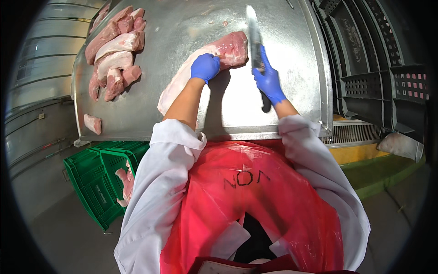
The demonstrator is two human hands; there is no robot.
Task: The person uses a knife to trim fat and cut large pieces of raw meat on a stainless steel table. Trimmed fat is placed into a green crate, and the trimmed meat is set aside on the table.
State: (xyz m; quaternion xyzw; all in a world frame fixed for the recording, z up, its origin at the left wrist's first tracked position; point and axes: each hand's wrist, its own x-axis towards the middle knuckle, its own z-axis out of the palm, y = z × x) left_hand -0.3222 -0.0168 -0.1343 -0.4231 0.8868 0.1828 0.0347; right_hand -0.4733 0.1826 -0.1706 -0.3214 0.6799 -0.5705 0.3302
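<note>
My left hand (205, 68) in a blue glove is closed on a long slab of raw meat (232, 49), pink at its upper right end and pale with fat toward its lower left. My right hand (269, 80), also blue-gloved, grips a long knife (253, 34) just to the right of the meat, blade pointing away from me, black handle showing below my fingers. Both lie over a steel worktable (159, 27). A pile of cut meat (114, 43) rests at its left, with a smaller loose piece (93, 123) near the lower left corner.
Several dark plastic crates (360, 86) stand right of the table. A green crate (91, 182) holding meat scraps (125, 182) sits below its left edge. A yellow ledge (351, 154) and a metal grate (353, 134) are at lower right. A panelled wall (43, 50) runs along the left.
</note>
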